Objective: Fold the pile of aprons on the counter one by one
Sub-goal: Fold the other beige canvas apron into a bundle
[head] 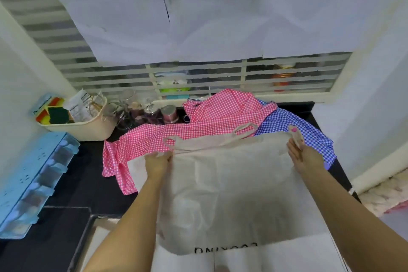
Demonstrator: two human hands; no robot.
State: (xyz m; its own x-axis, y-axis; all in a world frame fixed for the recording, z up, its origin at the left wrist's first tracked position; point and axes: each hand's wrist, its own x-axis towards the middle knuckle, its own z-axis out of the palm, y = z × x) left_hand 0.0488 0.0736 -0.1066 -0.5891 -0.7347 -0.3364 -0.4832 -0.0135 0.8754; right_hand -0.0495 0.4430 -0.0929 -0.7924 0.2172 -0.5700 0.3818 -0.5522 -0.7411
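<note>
Cloth hangs between my two hands: a beige apron (231,183), held up by its top edge over the near part of the black counter (88,172). My left grip (157,161) has its fingers curled over the apron's left upper corner and pinches the fabric there. My right grip (302,152) pinches the right upper corner between thumb and fingers, thumb uppermost, its nail painted pink. The apron's neck strap lies slack across the heap behind.

That heap is the rest of the pile. A pink gingham apron (176,137) sprawls from the middle of the counter towards the left, one end drooping beside my left wrist. A blue gingham apron (291,126) is bunched just beside it on the right, partly behind my right grip.

Below the beige apron's hem lies a white sheet (276,254) with black capitals (225,248), upside down to me and half covered. They may spell COOKING, but I cannot be sure.

At far left stands a cream basket (88,128) holding sponges and a printed leaflet whose text is too small to read. Glass jars (132,108) and a steel tin (170,113) stand just beside it, and a blue drawer unit (33,179) is against the left wall.
</note>
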